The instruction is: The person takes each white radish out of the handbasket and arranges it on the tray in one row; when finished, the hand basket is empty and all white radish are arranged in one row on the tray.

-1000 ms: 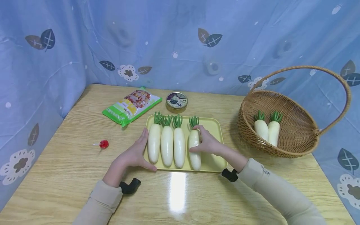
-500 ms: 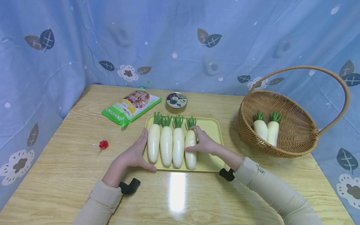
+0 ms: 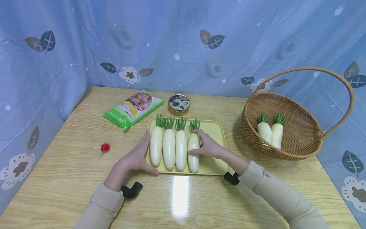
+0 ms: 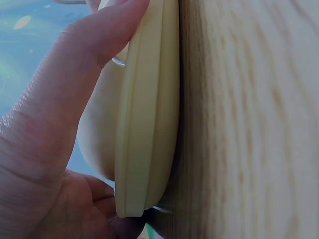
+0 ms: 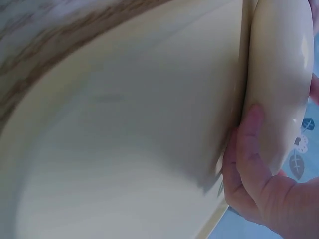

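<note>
Glossy white radish with green top (image 3: pixel 193 161): on pale yellow rectangular tray (image 3: pixel 213 165), clamped in thumb and fingers of right hand (image 3: pixel 210 146); long axis fore-and-aft. Three matching radishes (image 3: pixel 169 151) left of those fingers. Left hand (image 3: pixel 135 159) farther, gripping tray's near left corner.

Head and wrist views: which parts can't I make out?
Head view: lower ends of two white, leafy radishes in the brown wicker basket, hidden by its near wall.
Head view: lettering on the round gold tin, too small.
Left wrist: lower part of a white radish, hidden by the yellow rectangular tray.
Right wrist: one end of the white radish in the right hand, cut off by top edge.
</note>
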`<action>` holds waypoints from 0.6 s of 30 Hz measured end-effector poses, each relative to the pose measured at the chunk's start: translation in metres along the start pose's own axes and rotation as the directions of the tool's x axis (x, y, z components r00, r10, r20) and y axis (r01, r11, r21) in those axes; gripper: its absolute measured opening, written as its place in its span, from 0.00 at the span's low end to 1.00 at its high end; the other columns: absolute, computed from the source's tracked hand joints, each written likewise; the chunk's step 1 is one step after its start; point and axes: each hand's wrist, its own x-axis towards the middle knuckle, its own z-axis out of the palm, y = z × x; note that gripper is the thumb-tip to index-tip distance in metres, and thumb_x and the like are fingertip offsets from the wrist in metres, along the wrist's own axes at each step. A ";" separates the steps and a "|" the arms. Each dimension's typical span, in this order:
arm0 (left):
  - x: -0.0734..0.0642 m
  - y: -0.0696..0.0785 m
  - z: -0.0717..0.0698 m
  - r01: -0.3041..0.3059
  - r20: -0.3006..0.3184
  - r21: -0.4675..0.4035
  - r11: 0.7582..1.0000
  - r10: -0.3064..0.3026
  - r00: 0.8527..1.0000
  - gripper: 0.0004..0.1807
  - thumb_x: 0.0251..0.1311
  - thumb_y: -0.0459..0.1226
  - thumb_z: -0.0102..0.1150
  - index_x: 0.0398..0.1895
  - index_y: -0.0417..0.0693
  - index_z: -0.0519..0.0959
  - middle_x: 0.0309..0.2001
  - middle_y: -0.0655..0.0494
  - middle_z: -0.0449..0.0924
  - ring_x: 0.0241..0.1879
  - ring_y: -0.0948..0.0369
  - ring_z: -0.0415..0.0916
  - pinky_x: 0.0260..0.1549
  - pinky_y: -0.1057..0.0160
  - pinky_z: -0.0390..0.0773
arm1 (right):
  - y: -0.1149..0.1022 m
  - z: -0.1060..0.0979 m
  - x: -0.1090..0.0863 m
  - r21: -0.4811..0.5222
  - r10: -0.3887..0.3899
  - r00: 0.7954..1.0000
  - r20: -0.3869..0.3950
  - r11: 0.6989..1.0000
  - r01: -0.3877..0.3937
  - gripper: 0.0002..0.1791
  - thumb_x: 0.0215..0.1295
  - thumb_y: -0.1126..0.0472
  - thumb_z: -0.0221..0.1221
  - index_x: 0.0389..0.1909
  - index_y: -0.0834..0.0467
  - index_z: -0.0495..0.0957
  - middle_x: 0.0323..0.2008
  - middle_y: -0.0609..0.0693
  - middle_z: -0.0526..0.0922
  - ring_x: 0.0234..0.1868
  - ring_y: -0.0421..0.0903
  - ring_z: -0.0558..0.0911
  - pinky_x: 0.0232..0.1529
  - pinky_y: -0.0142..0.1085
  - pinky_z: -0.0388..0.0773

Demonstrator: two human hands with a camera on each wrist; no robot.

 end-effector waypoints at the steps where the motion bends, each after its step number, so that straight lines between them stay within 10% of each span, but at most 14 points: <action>1: 0.000 0.000 0.000 0.002 -0.002 -0.004 1.000 -0.002 1.000 0.81 0.21 0.52 0.79 0.67 0.31 0.26 0.69 0.35 0.22 0.68 0.44 0.27 0.64 0.46 0.40 | -0.005 0.000 -0.002 0.002 -0.001 1.000 0.003 1.000 0.001 0.43 0.49 0.63 0.68 0.63 0.64 0.53 0.49 0.67 0.68 0.34 0.52 0.80 0.35 0.38 0.78; 18: 0.002 -0.001 0.000 -0.060 -0.064 -0.019 0.998 0.059 0.996 0.84 0.15 0.50 0.81 0.67 0.29 0.25 0.68 0.32 0.25 0.68 0.44 0.27 0.64 0.46 0.40 | -0.004 0.005 0.004 -0.009 0.010 1.000 0.016 1.000 -0.010 0.45 0.49 0.59 0.68 0.65 0.60 0.53 0.53 0.69 0.58 0.36 0.53 0.80 0.37 0.38 0.78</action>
